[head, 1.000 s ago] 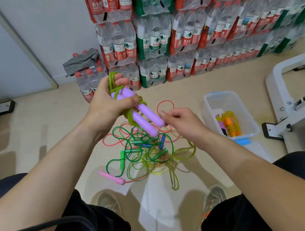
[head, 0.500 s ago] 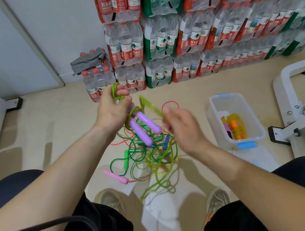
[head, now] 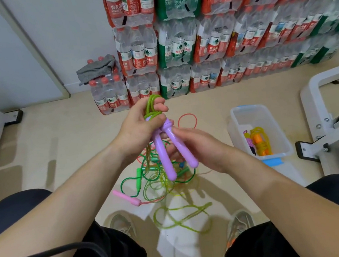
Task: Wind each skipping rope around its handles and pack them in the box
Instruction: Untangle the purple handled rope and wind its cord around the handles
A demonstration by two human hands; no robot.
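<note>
Item: purple handles [head: 164,160]. Held by left grip [head: 139,129], closed round their tops and green rope [head: 152,115] loops, as before; right grip [head: 200,148], formerly pinching rope, now clasped them from beneath.

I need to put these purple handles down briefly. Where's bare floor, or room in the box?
Bare floor lies left of the rope tangle, below the bottle packs, and between the tangle and the box. The box's far half is free; wound ropes fill its near end. Loose rope crowds the floor by the shoes.
</note>
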